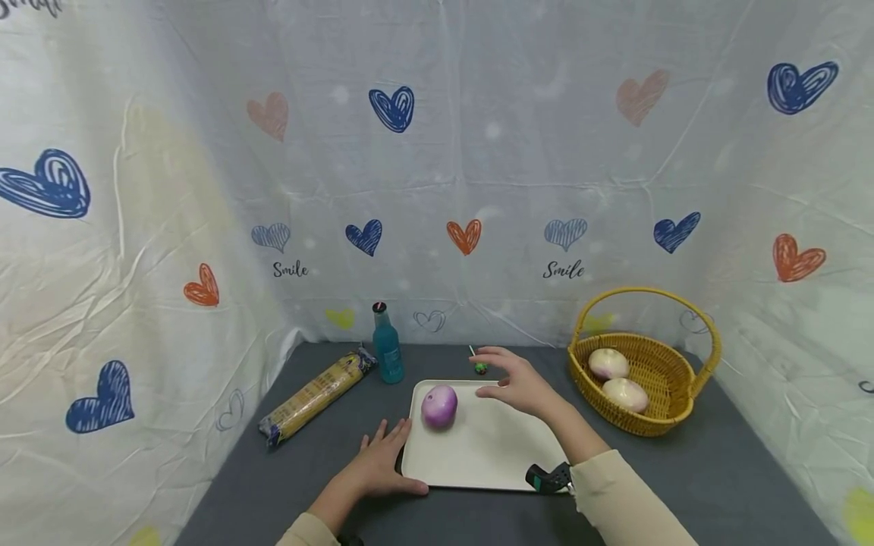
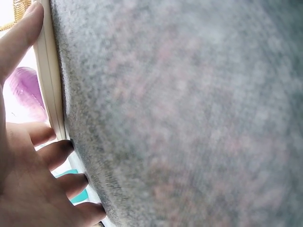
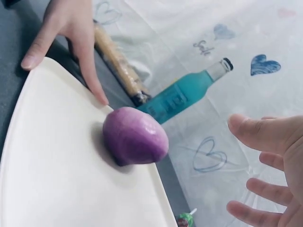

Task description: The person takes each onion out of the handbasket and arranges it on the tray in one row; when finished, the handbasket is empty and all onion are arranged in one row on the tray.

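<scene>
A purple onion (image 1: 439,407) sits on the left part of a white tray (image 1: 492,462). My left hand (image 1: 379,464) rests at the tray's left front corner, its fingers spread along the left side and its thumb at the front edge. In the left wrist view the thumb and fingertips (image 2: 64,149) lie along the tray's rim. My right hand (image 1: 517,381) hovers over the tray's back edge, right of the onion, with thumb and fingers apart and nothing between them. The right wrist view shows that hand (image 3: 270,170) apart from the onion (image 3: 135,136).
A yellow wicker basket (image 1: 642,425) with two pale onions (image 1: 617,379) stands at the right. Behind the tray lies a lollipop (image 1: 481,368). A blue bottle (image 1: 388,350) stands at the back left, beside a long pack of noodles (image 1: 317,396). A heart-print curtain (image 1: 423,174) surrounds the table.
</scene>
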### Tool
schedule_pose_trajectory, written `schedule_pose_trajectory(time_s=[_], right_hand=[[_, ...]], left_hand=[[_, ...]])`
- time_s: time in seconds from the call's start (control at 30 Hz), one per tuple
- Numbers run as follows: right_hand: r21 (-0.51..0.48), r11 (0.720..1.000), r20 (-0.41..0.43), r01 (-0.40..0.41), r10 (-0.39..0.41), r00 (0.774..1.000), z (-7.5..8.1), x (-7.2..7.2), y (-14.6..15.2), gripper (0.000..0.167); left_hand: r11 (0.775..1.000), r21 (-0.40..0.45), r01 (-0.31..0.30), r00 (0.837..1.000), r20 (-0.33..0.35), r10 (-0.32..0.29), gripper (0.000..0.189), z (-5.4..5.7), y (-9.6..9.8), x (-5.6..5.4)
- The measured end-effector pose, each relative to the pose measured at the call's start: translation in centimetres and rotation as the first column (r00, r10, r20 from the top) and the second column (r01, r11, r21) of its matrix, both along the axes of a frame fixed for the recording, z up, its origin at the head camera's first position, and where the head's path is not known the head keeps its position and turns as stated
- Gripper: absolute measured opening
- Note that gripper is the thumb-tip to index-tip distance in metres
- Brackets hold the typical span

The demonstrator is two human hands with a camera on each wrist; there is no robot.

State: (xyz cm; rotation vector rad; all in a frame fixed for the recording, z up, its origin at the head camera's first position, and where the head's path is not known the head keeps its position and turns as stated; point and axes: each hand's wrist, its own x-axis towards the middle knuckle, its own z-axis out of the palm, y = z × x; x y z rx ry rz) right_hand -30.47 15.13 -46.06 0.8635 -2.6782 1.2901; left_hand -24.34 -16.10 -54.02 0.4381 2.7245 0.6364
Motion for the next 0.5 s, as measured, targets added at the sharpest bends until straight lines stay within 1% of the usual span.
schedule_pose_trajectory(time_s=[0.13, 0.33, 0.5], right_hand=[[0.011, 1.000, -0.010, -0.006, 0.006, 1.000, 0.3, -0.1, 0.7, 0.056], [0.022, 1.000, -0.048, 0.013, -0.012, 0.999, 0.7, -0.1, 2.3, 0.053], [0.018, 1.000, -0.055, 0.014, -0.013, 0.998, 0.5, 0.0, 4.3, 0.054]], left_hand=[[1.000, -0.002, -0.004, 1.000, -0.002, 0.004, 0.126, 0.0, -0.2, 0.2], [1.000, 0.007, -0.004, 1.000, -0.005, 0.004, 0.126, -0.1, -0.3, 0.2], [1.000, 0.008, 0.008, 1.000, -0.003, -0.008, 0.127, -0.2, -0.1, 0.1]])
